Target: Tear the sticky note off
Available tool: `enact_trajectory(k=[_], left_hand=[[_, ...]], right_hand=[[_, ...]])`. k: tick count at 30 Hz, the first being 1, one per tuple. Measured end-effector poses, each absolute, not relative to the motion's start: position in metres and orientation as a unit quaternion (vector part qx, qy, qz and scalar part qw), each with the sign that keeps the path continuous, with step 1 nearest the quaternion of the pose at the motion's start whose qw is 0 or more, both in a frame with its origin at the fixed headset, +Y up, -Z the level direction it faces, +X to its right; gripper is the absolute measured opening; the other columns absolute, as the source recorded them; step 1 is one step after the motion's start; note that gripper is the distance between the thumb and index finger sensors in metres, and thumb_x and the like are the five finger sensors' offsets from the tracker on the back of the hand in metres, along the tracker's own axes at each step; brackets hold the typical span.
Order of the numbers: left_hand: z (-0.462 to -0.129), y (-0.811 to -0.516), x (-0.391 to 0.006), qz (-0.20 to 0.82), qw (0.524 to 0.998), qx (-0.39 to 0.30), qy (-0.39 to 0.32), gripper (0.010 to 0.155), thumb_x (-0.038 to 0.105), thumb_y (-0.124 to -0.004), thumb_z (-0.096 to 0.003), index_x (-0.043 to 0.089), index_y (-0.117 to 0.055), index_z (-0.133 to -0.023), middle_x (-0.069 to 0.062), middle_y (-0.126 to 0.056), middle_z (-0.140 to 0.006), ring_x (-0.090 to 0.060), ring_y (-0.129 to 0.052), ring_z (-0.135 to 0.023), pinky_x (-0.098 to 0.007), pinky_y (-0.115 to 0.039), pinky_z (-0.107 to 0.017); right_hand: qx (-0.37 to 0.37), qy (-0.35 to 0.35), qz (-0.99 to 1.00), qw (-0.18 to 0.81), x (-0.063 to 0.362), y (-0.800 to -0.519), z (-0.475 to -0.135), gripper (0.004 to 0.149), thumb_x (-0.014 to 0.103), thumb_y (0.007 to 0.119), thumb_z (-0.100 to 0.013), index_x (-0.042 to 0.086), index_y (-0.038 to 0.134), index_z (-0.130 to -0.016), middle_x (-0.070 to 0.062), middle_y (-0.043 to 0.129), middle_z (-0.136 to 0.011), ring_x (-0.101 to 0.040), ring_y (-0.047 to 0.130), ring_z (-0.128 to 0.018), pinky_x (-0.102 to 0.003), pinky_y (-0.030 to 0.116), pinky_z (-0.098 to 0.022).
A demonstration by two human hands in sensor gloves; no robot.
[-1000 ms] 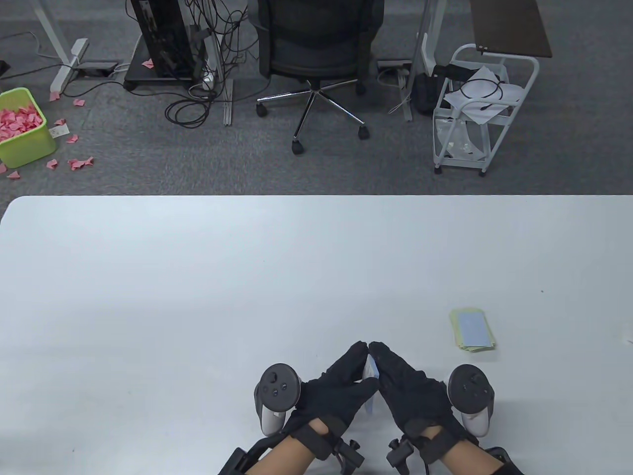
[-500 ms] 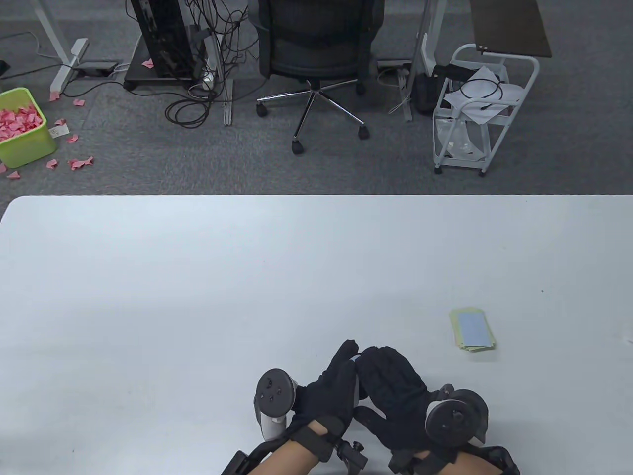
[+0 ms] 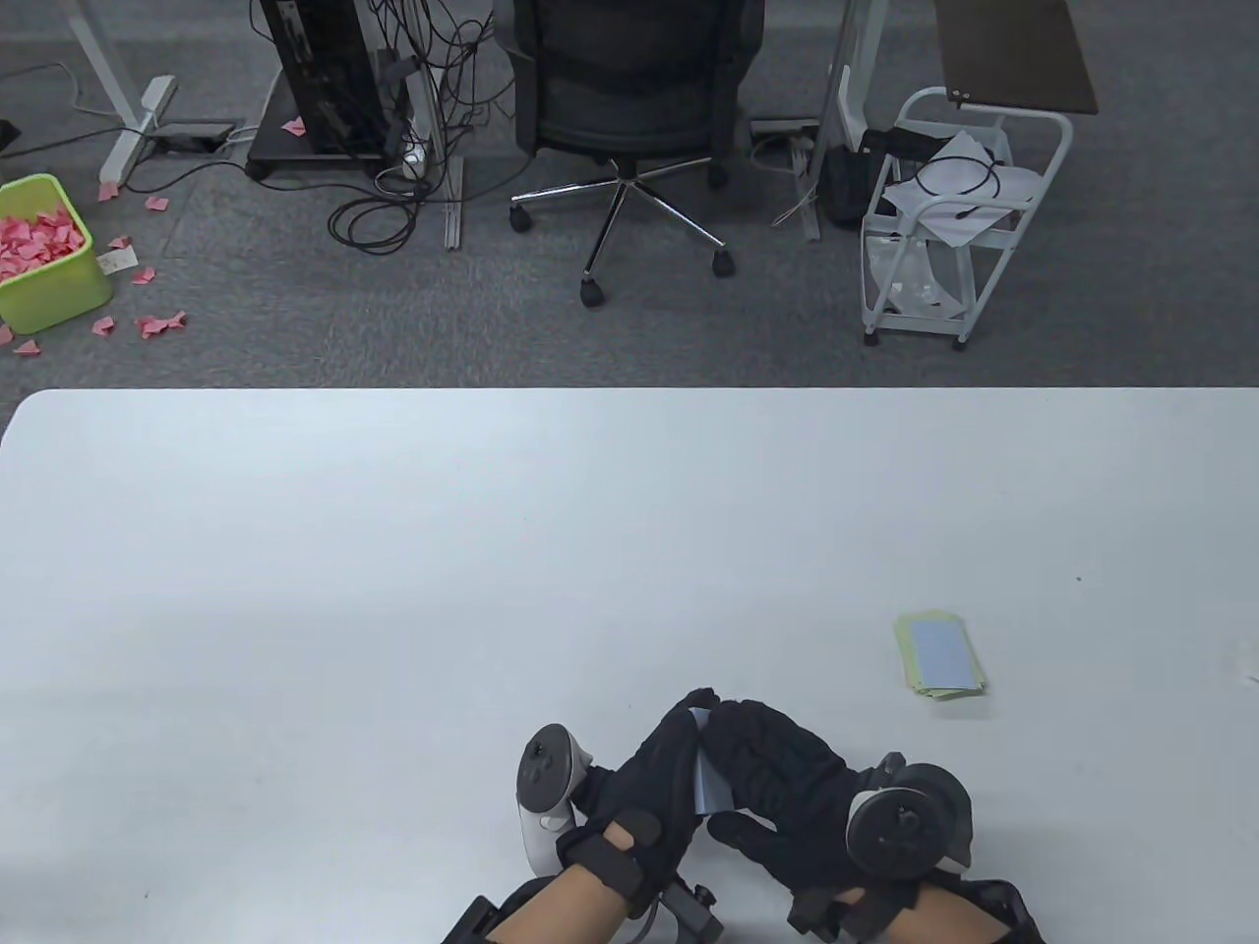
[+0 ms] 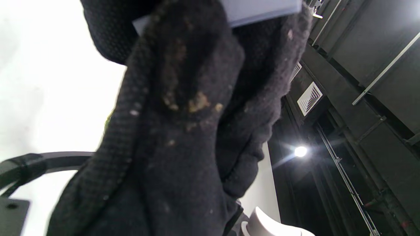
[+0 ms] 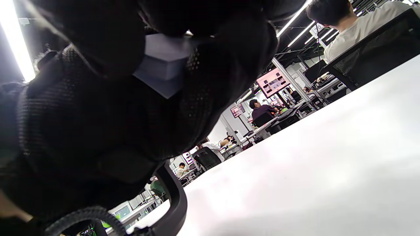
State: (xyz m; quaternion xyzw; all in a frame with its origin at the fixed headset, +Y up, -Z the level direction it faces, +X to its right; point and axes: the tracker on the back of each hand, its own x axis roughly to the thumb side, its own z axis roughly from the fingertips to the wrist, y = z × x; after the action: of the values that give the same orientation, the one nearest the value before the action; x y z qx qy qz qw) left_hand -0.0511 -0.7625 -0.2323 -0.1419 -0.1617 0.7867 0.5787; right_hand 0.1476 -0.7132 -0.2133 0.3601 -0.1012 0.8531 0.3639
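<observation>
The blue sticky note pad (image 3: 706, 779) sits up off the bench (image 3: 393, 551), sandwiched between the two gloved hands near the middle of the bench's near edge. Only a sliver of pale blue shows from above, the rest is buried under black glove. In the right wrist view the pad (image 5: 164, 64) shows its stacked edge, wedged between fingers and palm. In the left wrist view a pale blue corner (image 4: 259, 11) peeks out at the top above the glove.

The left hand (image 3: 654, 777) has its fingers curled around the pad's left side, holding it. The right hand (image 3: 782, 787) closes over the pad's right side and top, fingers bent down onto it, gripping as well. The fingertips of the two hands meet at the far end of the pad. Whether a single sheet is being pinched apart from the stack, I cannot tell, the gloves cover it.

A tracker rides on the back of each hand, the left one (image 3: 543, 777) tipped upright, the right one (image 3: 900, 821) facing up.

Out to the right, well apart from the hands, a second stack of notes (image 3: 939, 657) lies flat on the bench, blue on top of yellow-green, near the right edge.

Beyond the far edge, on the floor, stand an office chair (image 3: 629, 108), a white cart (image 3: 959, 211) and a green bin (image 3: 44, 256) full of pink paper scraps, more scraps scattered around it
</observation>
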Motion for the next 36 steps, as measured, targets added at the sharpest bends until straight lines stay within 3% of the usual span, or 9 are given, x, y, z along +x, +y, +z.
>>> enact_trajectory(k=[10,17,24,29,34,36], left_hand=[[-0.232,-0.763,-0.051,0.784,0.581,-0.141,-0.165,0.083,0.053,-0.048,-0.0662,-0.012,-0.027,-0.115,-0.033,-0.055,-0.11,-0.049,-0.081,-0.086,-0.054,-0.079,-0.061],[-0.232,-0.763,-0.052,0.786,0.579,-0.141,-0.163,0.083,0.053,-0.048,-0.0663,-0.012,-0.028,-0.115,-0.033,-0.055,-0.11,-0.049,-0.081,-0.086,-0.055,-0.079,-0.061],[-0.228,-0.763,-0.044,0.786,0.59,-0.119,-0.143,0.083,0.054,-0.047,-0.066,-0.011,-0.029,-0.115,-0.033,-0.056,-0.109,-0.048,-0.082,-0.085,-0.053,-0.08,-0.061],[-0.23,-0.763,-0.046,0.783,0.598,-0.11,-0.133,0.081,0.052,-0.046,-0.0655,-0.012,-0.032,-0.114,-0.034,-0.058,-0.108,-0.048,-0.085,-0.084,-0.053,-0.082,-0.059],[-0.232,-0.762,-0.048,0.78,0.607,-0.093,-0.122,0.08,0.049,-0.045,-0.0642,-0.015,-0.038,-0.112,-0.035,-0.064,-0.105,-0.046,-0.09,-0.079,-0.052,-0.086,-0.055],[-0.233,-0.761,-0.051,0.781,0.607,-0.086,-0.118,0.079,0.048,-0.046,-0.0638,-0.016,-0.041,-0.111,-0.036,-0.066,-0.103,-0.046,-0.092,-0.076,-0.052,-0.088,-0.053]], right_hand=[[0.358,-0.099,0.851,0.371,0.15,-0.712,-0.213,0.064,0.044,0.085,-0.045,0.025,0.056,-0.099,-0.003,0.052,-0.107,-0.031,0.052,-0.1,-0.049,0.053,-0.073],[0.354,-0.111,0.846,0.384,0.153,-0.711,-0.212,0.053,0.04,0.077,-0.049,0.025,0.06,-0.098,-0.002,0.057,-0.105,-0.03,0.058,-0.098,-0.048,0.057,-0.071],[0.326,-0.147,0.851,0.384,0.148,-0.712,-0.211,0.061,0.039,0.079,-0.049,0.023,0.05,-0.1,-0.005,0.053,-0.105,-0.032,0.059,-0.097,-0.047,0.059,-0.07],[0.304,-0.157,0.856,0.387,0.143,-0.71,-0.212,0.047,0.03,0.076,-0.05,0.023,0.063,-0.095,-0.004,0.065,-0.1,-0.03,0.067,-0.094,-0.047,0.063,-0.067],[0.304,-0.163,0.867,0.359,0.136,-0.709,-0.208,0.046,0.03,0.074,-0.051,0.019,0.063,-0.094,-0.005,0.065,-0.097,-0.031,0.068,-0.092,-0.049,0.062,-0.068],[0.303,-0.142,0.857,0.391,0.139,-0.711,-0.213,0.046,0.031,0.074,-0.05,0.021,0.064,-0.094,-0.004,0.066,-0.097,-0.03,0.068,-0.091,-0.047,0.062,-0.069]])
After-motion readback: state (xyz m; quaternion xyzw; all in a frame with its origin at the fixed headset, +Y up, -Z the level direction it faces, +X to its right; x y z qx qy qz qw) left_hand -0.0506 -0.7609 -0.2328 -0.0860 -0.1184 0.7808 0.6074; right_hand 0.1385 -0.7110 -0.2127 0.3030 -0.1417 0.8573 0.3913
